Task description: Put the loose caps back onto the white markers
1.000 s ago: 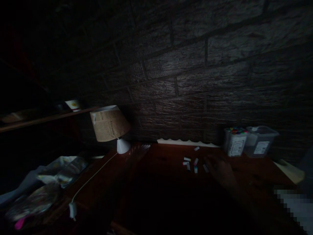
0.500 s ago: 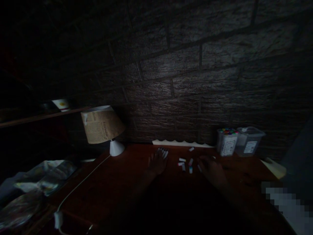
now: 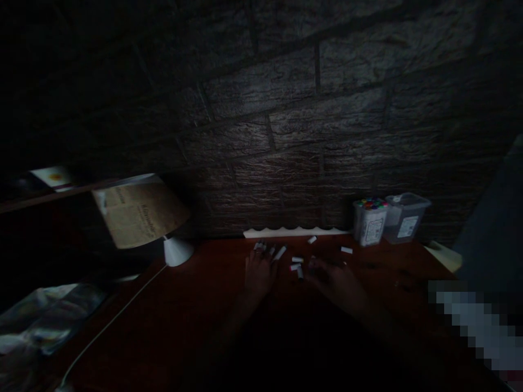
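Small white cylinders, some with coloured ends, look like marker caps and lie on the brown wooden desk [image 3: 204, 305]. My left hand [image 3: 259, 275] rests palm down, fingers spread, against a row of these caps; the rightmost cap [image 3: 280, 252] shows clearly beside its fingers. My right hand [image 3: 337, 280] has its fingertips drawn together at a cap [image 3: 312, 261], partly covered and dim. Between the hands lie a white cap [image 3: 297, 259], a red-ended cap [image 3: 293, 268] and a grey-looking cap [image 3: 300, 273]. Farther back lie a loose cap [image 3: 312, 239] and another cap [image 3: 346, 250].
A clear box of colourful-topped markers [image 3: 371, 223] stands beside an open clear container [image 3: 404, 220] at the back right. A white wavy-edged strip [image 3: 296, 233] lies along the brick wall. Left are a lamp [image 3: 143, 212], its cord [image 3: 118, 324] and plastic bags [image 3: 53, 316].
My right hand has moved left over the caps, hiding the teal-ended one and uncovering a cap to its right. My left hand stays at the row. The view has shifted right.
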A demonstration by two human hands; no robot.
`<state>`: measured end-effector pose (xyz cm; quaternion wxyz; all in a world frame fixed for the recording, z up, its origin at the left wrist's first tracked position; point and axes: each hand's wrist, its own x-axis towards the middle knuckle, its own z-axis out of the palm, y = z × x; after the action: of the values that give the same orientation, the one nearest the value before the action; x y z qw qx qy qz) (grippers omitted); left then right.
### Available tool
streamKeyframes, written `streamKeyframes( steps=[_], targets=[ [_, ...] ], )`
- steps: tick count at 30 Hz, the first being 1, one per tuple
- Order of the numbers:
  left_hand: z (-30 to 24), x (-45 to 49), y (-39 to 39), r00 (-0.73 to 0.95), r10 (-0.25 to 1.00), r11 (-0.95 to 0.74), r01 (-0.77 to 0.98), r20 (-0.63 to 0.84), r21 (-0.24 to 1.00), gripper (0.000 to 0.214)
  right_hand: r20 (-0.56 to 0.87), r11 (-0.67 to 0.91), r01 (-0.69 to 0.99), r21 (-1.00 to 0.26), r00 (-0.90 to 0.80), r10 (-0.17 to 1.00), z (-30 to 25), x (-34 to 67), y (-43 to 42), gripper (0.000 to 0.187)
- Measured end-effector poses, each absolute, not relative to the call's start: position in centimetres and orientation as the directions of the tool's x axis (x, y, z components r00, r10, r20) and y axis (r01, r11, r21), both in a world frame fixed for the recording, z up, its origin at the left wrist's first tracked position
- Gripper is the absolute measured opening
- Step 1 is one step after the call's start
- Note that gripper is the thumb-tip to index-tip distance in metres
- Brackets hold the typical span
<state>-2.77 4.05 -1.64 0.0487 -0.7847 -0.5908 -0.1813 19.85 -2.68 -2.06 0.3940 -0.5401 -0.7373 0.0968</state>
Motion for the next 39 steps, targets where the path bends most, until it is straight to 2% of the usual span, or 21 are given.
streamKeyframes(
  steps=[2,4,7,9,11,12,16,19,21,23,28,31,34,36,39],
  targets=[
    [-1.0,-2.9,4.0,0.202,0.914,-0.32,0.892,0.352,0.319,0.03,0.47,0.392,0.731,-0.559,-0.11,0.876,-2.3,19.6,-2.8,0.022],
    [-0.3,-3.2,4.0,0.158,0.926,-0.341,0.739,0.343,0.581,0.029,0.441,0.374,0.732,-0.569,-0.113,0.89,-2.6,19.8,-2.7,0.026],
    [0.6,-3.2,3.9,0.042,0.962,-0.271,0.306,0.271,0.913,0.033,0.403,0.361,0.693,-0.625,-0.11,0.909,-2.6,20.3,-2.4,0.024],
    [1.0,-3.0,3.8,-0.003,0.99,-0.141,-0.037,0.141,0.989,0.033,0.383,0.346,0.646,-0.681,-0.088,0.919,-2.4,20.5,-2.3,0.021],
    [1.2,-2.7,3.8,0.056,0.998,0.01,-0.281,0.006,0.96,0.03,0.361,0.326,0.56,-0.762,-0.052,0.931,-2.1,20.3,-2.4,0.019],
    [1.2,-2.6,3.7,0.104,0.994,0.069,-0.345,-0.035,0.936,0.027,0.354,0.326,0.491,-0.808,-0.037,0.935,-1.9,20.1,-2.5,0.019],
    [1.5,-2.4,3.5,0.226,0.973,0.14,-0.401,-0.05,0.905,0.022,0.315,0.31,0.163,-0.937,0.009,0.949,-1.2,19.6,-2.7,0.022],
    [1.8,-2.4,3.3,0.225,0.972,0.162,-0.427,-0.069,0.89,0.015,0.211,0.21,0.024,-0.977,0.131,0.969,-0.5,20.4,-2.6,0.031],
    [2.1,-2.4,3.1,0.222,0.97,0.19,-0.455,-0.096,0.87,0.009,0.152,0.162,-0.033,-0.986,0.205,0.967,-0.1,21.1,-2.4,0.038],
    [2.2,-2.3,2.9,0.241,0.963,0.225,-0.488,-0.117,0.844,0.008,0.135,0.151,-0.064,-0.986,0.205,0.969,0.2,21.6,-2.3,0.041],
    [2.4,-1.9,2.0,0.357,0.931,0.261,-0.518,-0.071,0.814,0.014,0.087,0.09,-0.161,-0.983,0.025,0.996,0.6,21.1,-2.9,0.045],
    [2.5,-1.8,1.6,0.421,0.907,0.254,-0.536,-0.006,0.805,0.023,0.044,0.029,-0.258,-0.966,-0.051,0.998,0.6,20.5,-3.2,0.041],
    [2.5,-1.7,1.4,0.446,0.895,0.26,-0.52,0.0,0.814,0.034,0.033,0.002,-0.331,-0.944,-0.089,0.995,0.5,20.2,-3.3,0.035],
    [2.5,-1.7,1.4,0.445,0.895,0.264,-0.508,-0.012,0.82,0.039,0.026,-0.005,-0.367,-0.93,-0.079,0.997,0.5,20.3,-3.2,0.034],
    [2.6,-1.7,1.6,0.427,0.904,0.258,-0.506,-0.021,0.823,0.042,0.021,0.037,-0.473,-0.88,0.038,0.999,0.9,21.4,-2.7,0.03]
  ],
)
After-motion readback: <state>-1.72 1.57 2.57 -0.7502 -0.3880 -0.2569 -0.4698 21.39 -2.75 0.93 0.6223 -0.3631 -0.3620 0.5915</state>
